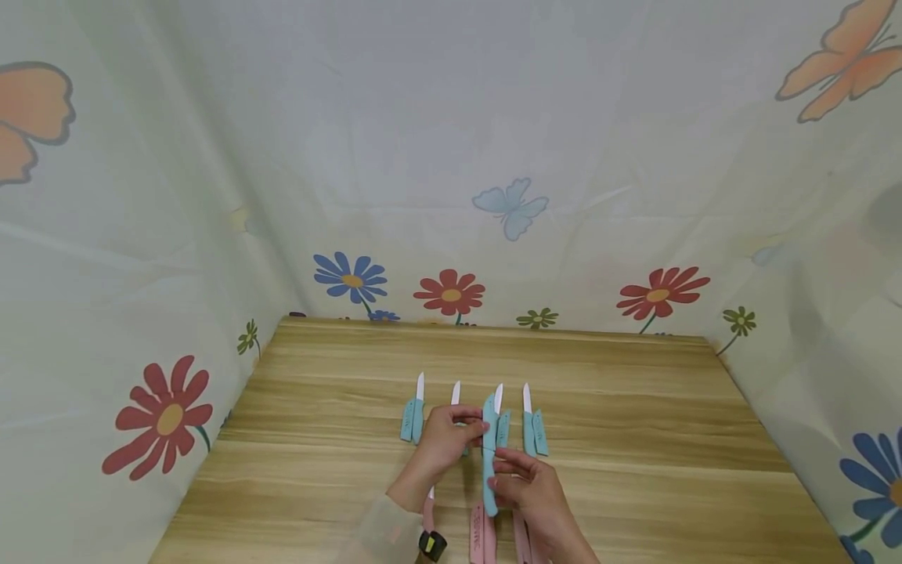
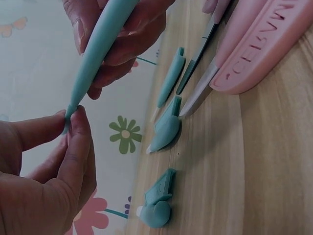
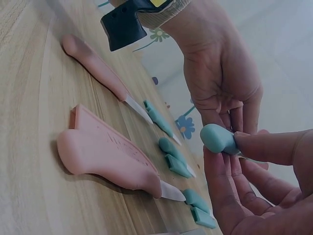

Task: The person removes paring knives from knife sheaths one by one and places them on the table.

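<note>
Both hands hold a teal paring knife (image 1: 489, 462) upright above the table, its blade hidden inside a matching teal sheath (image 1: 488, 411). Thumb and fingers of my left hand (image 1: 444, 440) pinch the sheath at the upper end. Lower down, my right hand (image 1: 530, 492) grips the handle (image 2: 100, 54) between thumb and fingers. In the right wrist view the rounded handle end (image 3: 216, 138) points toward the camera. Just beyond the hands, several teal knives (image 1: 528, 431) lie in a row with white blades bare, teal sheaths (image 1: 539, 432) beside them.
Pink knives lie nearer me under the hands, one (image 3: 98, 68) with its white blade bare. A pink sheath (image 2: 264, 49) with raised lettering lies against another. The wood-grain table (image 1: 634, 439) meets a flower-printed curtain (image 1: 564, 266) at the back and sides. A dark band (image 1: 432, 545) circles my left wrist.
</note>
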The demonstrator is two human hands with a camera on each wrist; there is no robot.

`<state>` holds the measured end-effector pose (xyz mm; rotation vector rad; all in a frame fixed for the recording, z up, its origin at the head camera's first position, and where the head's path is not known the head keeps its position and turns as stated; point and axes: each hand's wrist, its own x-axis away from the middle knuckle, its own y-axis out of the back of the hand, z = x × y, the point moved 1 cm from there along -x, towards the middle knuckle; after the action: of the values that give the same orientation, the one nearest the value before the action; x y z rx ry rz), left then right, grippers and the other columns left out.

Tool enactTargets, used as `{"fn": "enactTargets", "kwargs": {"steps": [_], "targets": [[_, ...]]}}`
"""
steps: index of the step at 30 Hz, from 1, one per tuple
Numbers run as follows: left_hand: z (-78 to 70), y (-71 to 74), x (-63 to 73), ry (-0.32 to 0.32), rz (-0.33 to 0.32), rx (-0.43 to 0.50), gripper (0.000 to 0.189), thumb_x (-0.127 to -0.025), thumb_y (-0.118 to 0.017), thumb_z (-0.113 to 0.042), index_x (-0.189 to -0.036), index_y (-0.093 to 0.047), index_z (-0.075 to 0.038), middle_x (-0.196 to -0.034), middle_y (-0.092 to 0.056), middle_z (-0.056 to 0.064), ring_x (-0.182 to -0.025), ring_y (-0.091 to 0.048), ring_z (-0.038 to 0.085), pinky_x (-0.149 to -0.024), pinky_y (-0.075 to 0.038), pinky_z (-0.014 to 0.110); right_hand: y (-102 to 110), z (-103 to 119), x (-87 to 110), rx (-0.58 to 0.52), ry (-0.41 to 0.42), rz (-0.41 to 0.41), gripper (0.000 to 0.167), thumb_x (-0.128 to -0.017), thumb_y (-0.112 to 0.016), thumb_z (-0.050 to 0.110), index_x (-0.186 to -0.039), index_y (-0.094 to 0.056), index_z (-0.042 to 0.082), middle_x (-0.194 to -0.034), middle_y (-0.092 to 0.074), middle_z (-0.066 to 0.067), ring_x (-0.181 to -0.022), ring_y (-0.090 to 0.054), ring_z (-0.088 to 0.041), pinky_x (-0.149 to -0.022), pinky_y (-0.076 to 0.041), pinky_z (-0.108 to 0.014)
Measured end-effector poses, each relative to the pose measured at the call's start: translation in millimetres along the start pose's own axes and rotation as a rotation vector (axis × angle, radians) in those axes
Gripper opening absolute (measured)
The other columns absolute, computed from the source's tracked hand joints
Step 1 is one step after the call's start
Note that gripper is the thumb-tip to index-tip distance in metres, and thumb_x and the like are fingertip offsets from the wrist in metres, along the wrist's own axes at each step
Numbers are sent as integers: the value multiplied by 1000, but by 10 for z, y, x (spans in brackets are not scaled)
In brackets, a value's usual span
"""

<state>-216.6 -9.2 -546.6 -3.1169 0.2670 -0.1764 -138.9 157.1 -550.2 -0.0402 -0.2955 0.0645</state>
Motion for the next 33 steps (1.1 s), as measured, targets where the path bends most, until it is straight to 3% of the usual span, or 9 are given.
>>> {"fn": "enactTargets", "kwargs": {"steps": [19,33], "targets": [[53,27,-43,6,39,51,20,-92,-74,-1,-110,-73,6,-92,-69,8,-75,-70,16,-73,-64,30,41,-72,7,13,5,56,56,-90,-71,-1,-143,-53,-10,-117,-66,-15,-88,-68,-16,-77,-62,-32],[47,38,-38,11,50,59,25,-92,-74,-1,-114,-71,9,-92,-68,7,-87,-74,27,-77,-66,35,13,-84,61,-49,-21,83,60,-89,-71,-4,-145,-50,-9,-111,-63,-9,-83,-65,-13,-73,-60,-31]]}}
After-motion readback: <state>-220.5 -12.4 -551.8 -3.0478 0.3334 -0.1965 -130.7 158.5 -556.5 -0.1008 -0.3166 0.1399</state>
